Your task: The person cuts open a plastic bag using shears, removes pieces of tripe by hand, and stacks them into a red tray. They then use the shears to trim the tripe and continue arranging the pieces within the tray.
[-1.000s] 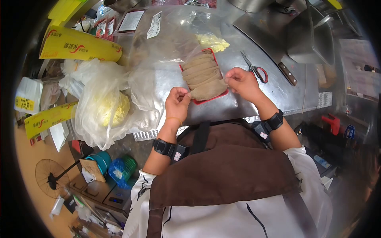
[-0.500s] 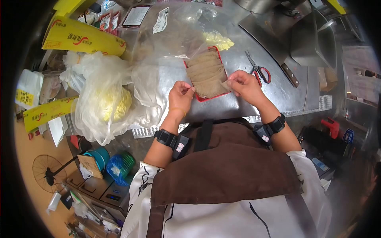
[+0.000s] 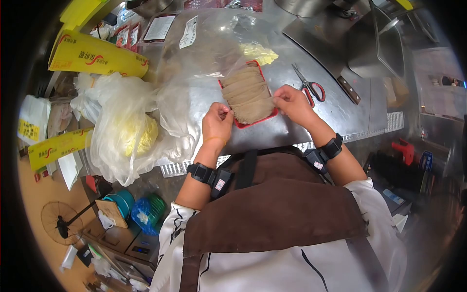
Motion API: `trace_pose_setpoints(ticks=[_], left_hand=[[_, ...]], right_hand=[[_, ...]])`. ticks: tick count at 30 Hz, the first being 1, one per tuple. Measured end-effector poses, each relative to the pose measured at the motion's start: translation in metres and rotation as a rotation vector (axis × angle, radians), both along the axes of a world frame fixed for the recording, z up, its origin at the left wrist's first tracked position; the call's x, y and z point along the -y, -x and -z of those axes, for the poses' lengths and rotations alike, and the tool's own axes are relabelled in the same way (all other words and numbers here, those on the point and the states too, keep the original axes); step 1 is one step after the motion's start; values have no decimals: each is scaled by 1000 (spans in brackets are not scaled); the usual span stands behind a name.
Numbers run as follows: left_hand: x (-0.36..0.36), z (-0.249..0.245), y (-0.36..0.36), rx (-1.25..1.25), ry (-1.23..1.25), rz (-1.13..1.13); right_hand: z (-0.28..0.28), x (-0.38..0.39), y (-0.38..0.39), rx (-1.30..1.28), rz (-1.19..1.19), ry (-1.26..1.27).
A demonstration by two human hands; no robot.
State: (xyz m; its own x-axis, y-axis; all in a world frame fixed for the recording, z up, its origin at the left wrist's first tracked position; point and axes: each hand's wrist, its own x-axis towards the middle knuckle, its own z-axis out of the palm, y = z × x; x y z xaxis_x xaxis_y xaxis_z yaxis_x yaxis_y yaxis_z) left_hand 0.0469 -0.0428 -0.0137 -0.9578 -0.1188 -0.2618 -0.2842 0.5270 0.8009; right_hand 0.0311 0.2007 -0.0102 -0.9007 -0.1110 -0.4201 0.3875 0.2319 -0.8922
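Observation:
Overlapping brown, rough-textured sheets (image 3: 248,92) lie in rows in a shallow red tray (image 3: 253,123) on the metal table. Tripe is what they resemble, though the kind is not certain. At the tray's near left corner, my left hand (image 3: 216,122) has thumb and forefinger pinched at the edge of the nearest sheet. Across from it, my right hand (image 3: 293,104) pinches at that sheet's right edge. Both hands are closed, and the fingertips hide the exact grip. Red-and-black-handled scissors (image 3: 310,88) lie slightly open to the right of my right hand.
A cleaver (image 3: 321,56) with a wooden handle lies at the right. Left of the tray sit a clear plastic bag (image 3: 114,104) with yellow contents and a yellow printed box (image 3: 97,56). Clear plastic film (image 3: 209,58) and a crumpled yellow piece (image 3: 260,52) lie behind the tray.
The nearest brown sheet now lies flatter along the tray's near end, its right corner lower than before. Both hands stay at its sides. The whole view has shifted slightly.

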Motion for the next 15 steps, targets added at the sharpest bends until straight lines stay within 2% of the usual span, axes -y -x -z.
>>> trace_pose_setpoints(ticks=[3,6,9,13,15], left_hand=[[-3,-11,1,53,0,2],[-7,-20,-1,-432,61,146],[-12,-38,8,-704,119,638],[-45,-42,12,-752,317,831],[-43,-35,13,-716,340,850]], right_hand=[[-10,3,-3,-26,5,-46],[-20,8,-4,-21,18,-56],[-15,6,-5,-30,1,-51],[-3,-2,-8,-163,-41,-122],[-10,0,-13,-144,49,-57]])
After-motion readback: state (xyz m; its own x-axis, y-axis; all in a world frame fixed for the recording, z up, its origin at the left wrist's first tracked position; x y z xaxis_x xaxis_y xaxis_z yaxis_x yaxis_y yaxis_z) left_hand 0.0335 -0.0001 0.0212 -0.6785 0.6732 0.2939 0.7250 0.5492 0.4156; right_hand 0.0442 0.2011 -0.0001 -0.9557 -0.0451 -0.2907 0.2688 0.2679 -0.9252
